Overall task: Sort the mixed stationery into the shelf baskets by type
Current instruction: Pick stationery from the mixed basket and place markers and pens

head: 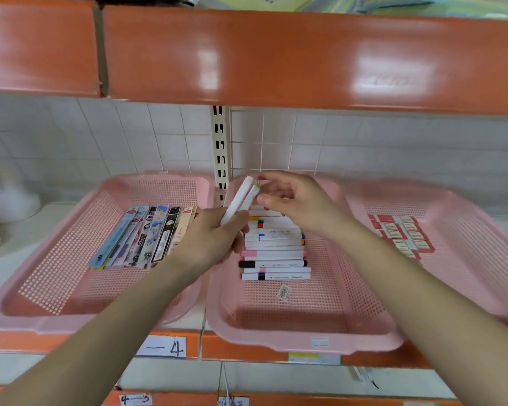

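Observation:
Three pink baskets stand side by side on the shelf. The left basket (71, 224) holds a row of packaged pens (143, 235). In the middle basket (305, 315) lies a stack of white markers (276, 250). The right basket (467, 230) holds small red-and-white erasers (399, 232). My left hand (214, 238) grips two white markers (241, 199) that point up and away, over the gap between the left and middle baskets. My right hand (294, 197) hovers over the middle basket and its fingertips pinch the top end of one held marker.
An orange shelf (276, 54) hangs low overhead. A slotted metal upright (220, 148) runs down the tiled wall between the baskets. A loose barcode sticker (284, 292) lies in the middle basket. Paper labels (165, 347) sit on the orange shelf edge below.

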Motion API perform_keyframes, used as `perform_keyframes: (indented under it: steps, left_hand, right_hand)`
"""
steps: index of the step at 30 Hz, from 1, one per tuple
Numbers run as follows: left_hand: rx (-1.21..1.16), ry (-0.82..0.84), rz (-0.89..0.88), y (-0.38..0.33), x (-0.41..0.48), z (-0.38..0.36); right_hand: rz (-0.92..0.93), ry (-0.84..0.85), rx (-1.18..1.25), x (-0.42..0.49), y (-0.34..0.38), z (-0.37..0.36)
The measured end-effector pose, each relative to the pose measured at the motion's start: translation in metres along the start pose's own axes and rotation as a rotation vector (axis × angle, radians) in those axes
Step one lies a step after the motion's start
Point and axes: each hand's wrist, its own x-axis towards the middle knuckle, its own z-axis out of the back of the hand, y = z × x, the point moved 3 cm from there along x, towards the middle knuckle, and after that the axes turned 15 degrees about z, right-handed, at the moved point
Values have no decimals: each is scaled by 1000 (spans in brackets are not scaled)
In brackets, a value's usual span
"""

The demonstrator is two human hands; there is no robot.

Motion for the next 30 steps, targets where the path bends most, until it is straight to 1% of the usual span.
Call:
perform_keyframes:
  steps: [5, 8, 10, 12, 14, 16, 17, 19, 21, 23, 25, 30]
  left_hand:
    - [86, 34, -13, 1, -6, -5]
    - [134, 58, -6, 5, -10, -10]
    - [155, 59, -17, 7, -13, -12]
    - [169, 16, -43, 7, -14, -8]
    - [223, -99, -97, 5, -14, 0]
    - [271, -221, -145, 4, -13, 10]
    - [267, -255, -153, 4, -12, 15]
    - [228, -281, -150, 5, -10, 22]
    - [225, -302, -149, 5, -9, 26]
    - [251, -290, -154, 5, -8, 26]
    - [293, -255, -168, 5, -8, 24]
    - [409, -217, -265, 2, -8, 19]
  right_hand:
    - [40, 46, -153, -13, -4, 5]
    - [142, 82, -319, -17, -6, 7]
    - [199, 87, -382, -18, -6, 8]
    - [224, 99, -429, -20, -8, 12]
    - [211, 114, -443, -22, -16, 17]
    - [162, 82, -428, -22, -28, 27]
    - [125, 53, -426, -21, -36, 32]
    - [38, 16, -469, -17, -52, 42]
    - [-57, 38, -587, -12, -68, 47]
    - [-155, 72, -683, -7, -80, 45]
    - [-236, 91, -726, -3, -88, 40]
    - [-362, 187, -745, -3, -105, 22]
